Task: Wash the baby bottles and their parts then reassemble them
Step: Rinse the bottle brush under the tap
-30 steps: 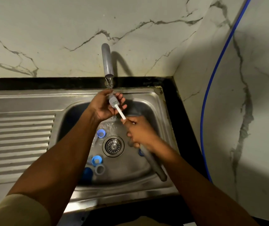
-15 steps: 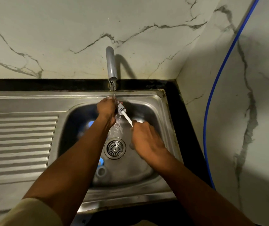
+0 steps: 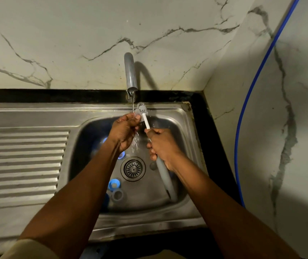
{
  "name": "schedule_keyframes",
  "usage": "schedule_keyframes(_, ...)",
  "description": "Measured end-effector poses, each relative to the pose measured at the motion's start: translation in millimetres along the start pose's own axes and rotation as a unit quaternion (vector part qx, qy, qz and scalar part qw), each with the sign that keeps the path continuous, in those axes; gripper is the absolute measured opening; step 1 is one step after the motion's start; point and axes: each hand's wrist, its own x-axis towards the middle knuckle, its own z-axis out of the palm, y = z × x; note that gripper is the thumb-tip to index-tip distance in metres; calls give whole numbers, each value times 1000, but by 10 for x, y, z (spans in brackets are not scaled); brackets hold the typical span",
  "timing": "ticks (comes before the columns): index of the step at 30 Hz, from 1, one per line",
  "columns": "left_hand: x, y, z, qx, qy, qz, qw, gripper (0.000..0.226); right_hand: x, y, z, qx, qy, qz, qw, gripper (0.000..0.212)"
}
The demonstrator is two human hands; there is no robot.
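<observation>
My right hand (image 3: 162, 146) grips the grey handle of a bottle brush (image 3: 145, 118). Its white stem points up and its bristle head sits just right of the running water. My left hand (image 3: 124, 130) pinches a small clear part, likely a nipple (image 3: 137, 116), under the stream next to the bristles. In the sink bowl (image 3: 179, 116) lie several bottle parts: a blue ring (image 3: 114, 183), a grey ring (image 3: 117, 195), and more blue pieces partly hidden under my left forearm.
A grey tap (image 3: 130, 71) runs water from the marble back wall. The round drain strainer (image 3: 133, 168) sits mid-bowl. A ribbed steel drainboard (image 3: 22, 161) stretches to the left. A blue hose (image 3: 250, 101) hangs down the right wall.
The brush head has risen and come out from my left hand's fingers, now beside the stream. My left hand has closed its fingertips on the small clear part under the water.
</observation>
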Motion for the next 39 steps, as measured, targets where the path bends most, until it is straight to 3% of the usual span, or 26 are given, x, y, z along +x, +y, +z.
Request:
schedule_keyframes(5,120,-3,-21,-139,115,-46,982,12,-223,165,69,-43,-11,6,999,23)
schedule_keyframes(8,167,53,111,-67,104,-54,991,14,-155,100,113,-4,15,-15,1000,23)
schedule_keyframes(12,192,115,253,-58,109,-64,990,17,23,-7,156,20,23,-13,999,25)
schedule_keyframes(16,182,109,162,-103,138,-55,984,9,-146,165,249,-22,8,4,1000,26)
schedule_keyframes(19,191,59,104,-121,141,-65,980,25,-178,213,279,-21,10,18,1000,26)
schedule_keyframes(20,172,55,129,-108,139,-60,982,9,-124,188,267,-20,24,11,999,27)
schedule_keyframes(21,136,72,194,-100,147,-58,982,9,-65,147,252,-18,39,2,999,29)
schedule_keyframes(24,150,156,299,-96,157,-64,981,24,-15,47,221,-13,32,-10,999,30)
schedule_keyframes(28,155,295,231,-213,125,-70,967,33,-130,72,213,-58,0,-21,998,26)
schedule_keyframes(32,107,222,298,-123,95,-101,983,18,18,-25,142,-33,34,-24,999,27)
schedule_keyframes(36,23,218,337,-113,89,-91,985,20,58,-12,148,-63,36,-33,997,29)
schedule_keyframes(39,90,279,239,-205,109,-87,969,24,-96,120,178,-103,4,-38,994,30)
